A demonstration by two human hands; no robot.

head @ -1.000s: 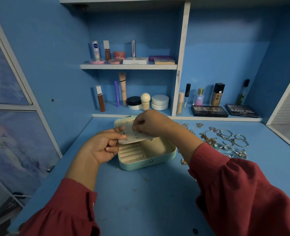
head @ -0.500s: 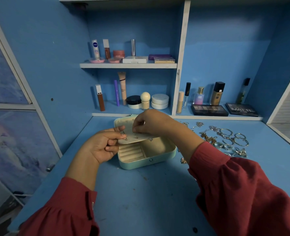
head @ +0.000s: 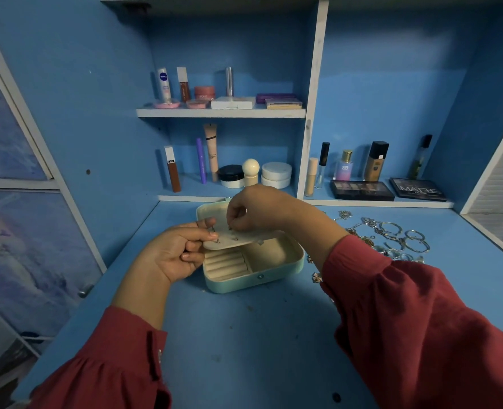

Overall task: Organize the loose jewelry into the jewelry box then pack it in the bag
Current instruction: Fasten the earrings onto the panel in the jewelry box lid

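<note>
Over a blue desk, my left hand grips the near-left edge of a cream earring panel, thumb on top and fingers curled beneath, holding it just above the open mint jewelry box. My right hand has its fingertips pinched down on the panel's far side, apparently seating a small stud; what is between them is too small for me to make out. I judge this the earring stage of sorting, with much of the job unfinished: the loose jewelry, a scatter of bangles, rings and chains, lies on the desk to the right of the box, well apart from both hands. A few studs sit on the panel, and one small piece lies just beside my right sleeve. Next, I expect, comes a steady push to fix the stud without flexing the panel, then a reach right for another piece. The ring rolls in the box's left compartment look bare; the right compartment is partly covered by the panel, and the lid is mostly behind my hands. I see no bag anywhere in view. Cosmetics line the shelves behind.
</note>
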